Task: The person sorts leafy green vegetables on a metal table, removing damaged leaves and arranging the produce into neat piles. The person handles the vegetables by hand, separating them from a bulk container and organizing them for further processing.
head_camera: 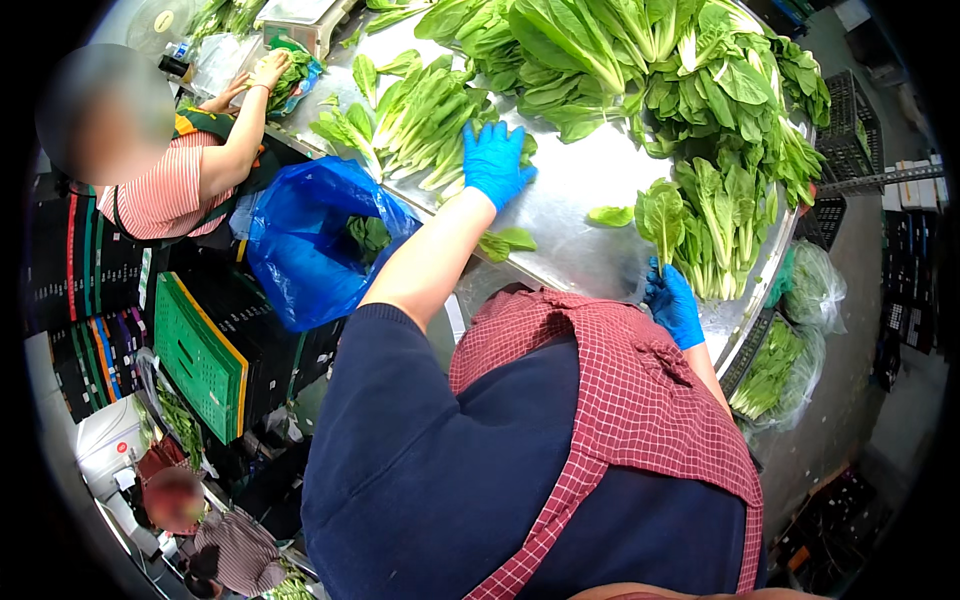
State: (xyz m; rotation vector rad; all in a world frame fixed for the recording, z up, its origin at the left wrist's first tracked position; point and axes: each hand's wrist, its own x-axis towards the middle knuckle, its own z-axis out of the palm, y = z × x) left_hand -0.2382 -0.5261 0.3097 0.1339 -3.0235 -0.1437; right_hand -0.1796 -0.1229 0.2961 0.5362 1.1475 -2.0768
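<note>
My left hand (495, 166), in a blue glove, lies with fingers spread at the right side of a pile of leafy greens (420, 124) with pale stems. My right hand (673, 306), gloved the same way, pinches the stem of a single leafy green (660, 217) near the table's front edge. Beside it, on the right, more leafy greens (724, 240) lie with stems towards me. One loose leaf (611, 216) rests on the metal tabletop (570, 180) between my hands. Another small leafy piece (507, 242) sits at the edge below my left forearm.
A large heap of greens (637, 67) covers the far side. An open blue plastic bag (292, 247) hangs left, with leaves inside. A co-worker (202, 165) handles bagged greens near a scale (304, 30). Green and black crates (199, 360) stand at left; bagged greens (772, 367) at right.
</note>
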